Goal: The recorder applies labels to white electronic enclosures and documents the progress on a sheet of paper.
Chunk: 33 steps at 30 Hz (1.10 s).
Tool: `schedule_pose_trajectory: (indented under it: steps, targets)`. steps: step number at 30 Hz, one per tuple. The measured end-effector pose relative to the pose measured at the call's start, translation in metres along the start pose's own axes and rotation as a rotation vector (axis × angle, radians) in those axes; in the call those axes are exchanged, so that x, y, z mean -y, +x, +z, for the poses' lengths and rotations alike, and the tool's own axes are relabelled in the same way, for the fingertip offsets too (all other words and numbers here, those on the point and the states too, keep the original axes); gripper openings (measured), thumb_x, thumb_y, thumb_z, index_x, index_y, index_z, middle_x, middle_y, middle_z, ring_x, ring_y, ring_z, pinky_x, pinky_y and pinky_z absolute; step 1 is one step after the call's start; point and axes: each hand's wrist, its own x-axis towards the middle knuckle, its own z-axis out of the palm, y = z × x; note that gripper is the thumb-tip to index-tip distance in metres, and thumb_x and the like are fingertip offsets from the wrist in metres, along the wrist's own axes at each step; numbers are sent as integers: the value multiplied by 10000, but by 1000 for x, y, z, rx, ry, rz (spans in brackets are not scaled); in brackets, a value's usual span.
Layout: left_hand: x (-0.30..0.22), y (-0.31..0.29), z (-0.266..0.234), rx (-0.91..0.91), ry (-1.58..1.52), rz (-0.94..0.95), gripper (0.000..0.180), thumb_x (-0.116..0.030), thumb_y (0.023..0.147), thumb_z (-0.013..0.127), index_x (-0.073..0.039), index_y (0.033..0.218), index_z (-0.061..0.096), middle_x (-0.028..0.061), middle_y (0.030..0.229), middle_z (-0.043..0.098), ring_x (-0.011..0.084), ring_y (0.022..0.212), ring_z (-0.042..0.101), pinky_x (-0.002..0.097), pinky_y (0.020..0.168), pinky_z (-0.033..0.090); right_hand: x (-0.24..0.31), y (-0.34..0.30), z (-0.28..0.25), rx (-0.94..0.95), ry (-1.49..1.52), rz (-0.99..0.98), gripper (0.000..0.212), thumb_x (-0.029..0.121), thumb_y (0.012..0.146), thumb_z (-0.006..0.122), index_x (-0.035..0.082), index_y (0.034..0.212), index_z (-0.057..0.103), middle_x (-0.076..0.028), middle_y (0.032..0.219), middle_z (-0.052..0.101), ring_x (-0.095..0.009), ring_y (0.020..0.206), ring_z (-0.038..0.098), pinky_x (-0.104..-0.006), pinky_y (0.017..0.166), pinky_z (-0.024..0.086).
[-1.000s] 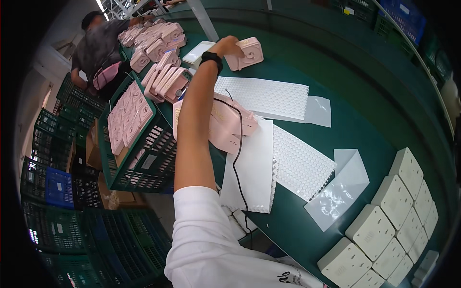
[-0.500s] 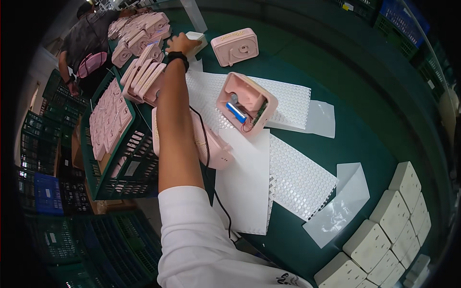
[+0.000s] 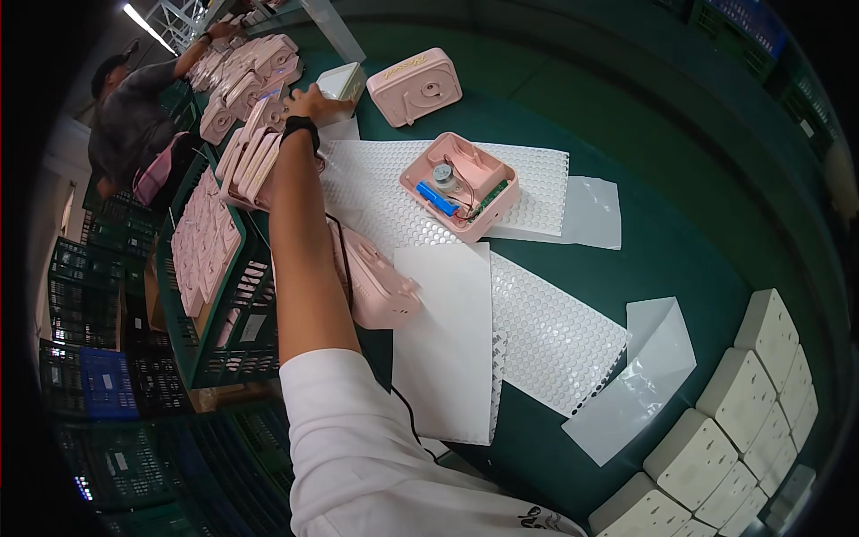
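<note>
My left hand reaches to the back left, thumb and fingers apart, beside a small pale box. Whether it touches the box I cannot tell. Right of the box stands a closed pink housing with a round fitting on its face. An open pink housing lies on dotted white sheets, showing a blue cylindrical battery, a small round motor, thin wires and a green circuit board. Another pink housing sits partly hidden behind my forearm, near a black cord. My right hand is out of view.
Sheets with round dots, a plain white sheet and clear film cover the green table. Cream boxes stand in rows at right. Pink parts fill a green crate and heap at back left, where another person works.
My left hand has drawn back slightly towards me from the pale box. The open housing now lies flatter, with its motor in plain sight. The other person's arm has stretched towards the pink heap.
</note>
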Motion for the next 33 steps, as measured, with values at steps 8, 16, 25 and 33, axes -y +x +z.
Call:
schedule_pose_trajectory:
  steps: [8, 16, 25, 33]
  targets:
    - [10, 22, -6, 274, -498, 0, 935, -687, 570, 748, -8, 1204, 645, 275, 1245, 610, 406, 1201, 559, 481, 1059, 361, -5, 1, 0, -37, 35, 7, 360, 231, 991, 513, -44, 1224, 517, -148, 1155, 592, -241, 997, 568, -379, 882, 464]
    - [-7, 15, -90, -107, -914, -155, 812, -592, 633, 731, 45, 1131, 648, 174, 1052, 675, 299, 931, 660, 398, 790, 508, -29, 23, -10, -75, 170, 34, 303, 201, 995, 529, -35, 1184, 537, -112, 1102, 596, -193, 955, 556, -329, 860, 458]
    - [-86, -141, -260, 228, -2060, 155, 647, -582, 812, 545, -150, 1291, 493, 116, 1162, 541, 281, 989, 539, 426, 723, 448, -74, 52, -24, -77, 315, -37, 241, 174, 1003, 534, -21, 1143, 557, -79, 1052, 597, -142, 879, 533, -275, 808, 446]
    - [-108, -342, -307, 1080, -2232, 551, 682, -598, 914, 370, -88, 1356, 464, 184, 1227, 595, 368, 979, 628, 416, 584, 512, -58, 21, -54, -44, 380, -232, 142, 110, 1009, 496, 11, 1066, 581, -71, 1011, 583, -83, 695, 428, -207, 644, 369]
